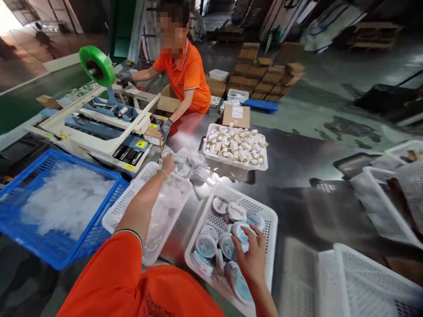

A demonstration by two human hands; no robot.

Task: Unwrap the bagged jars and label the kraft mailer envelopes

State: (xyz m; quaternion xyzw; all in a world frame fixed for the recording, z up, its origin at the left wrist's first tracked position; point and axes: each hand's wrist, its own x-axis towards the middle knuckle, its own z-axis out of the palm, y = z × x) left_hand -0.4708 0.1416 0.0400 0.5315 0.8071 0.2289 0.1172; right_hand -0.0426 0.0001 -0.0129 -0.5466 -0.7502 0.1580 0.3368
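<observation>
The left hand (168,163) reaches to the far end of a white basket (132,189), among clear plastic bags (183,155). The fingers of its grip are bent, but whether they have hold of a bag cannot be told. The right hand (251,255) hovers over round containers (206,244) with white and pale blue faces, which lie jumbled in a perforated tub (271,244) on the near part of the metal counter (284,154). Its grip is open, thumb and fingers spread, with nothing clearly held; contact with the containers cannot be told. Farther off, a shallow tray (262,164) holds small white bottles (236,147), just nearer than a cardboard box (236,116). At left, a blue crate (61,260) holds whitish plastic (68,198). At far left, a co-worker (190,75) rests a gloved hand (166,128) on a carton (153,135) at a machine (109,136).
</observation>
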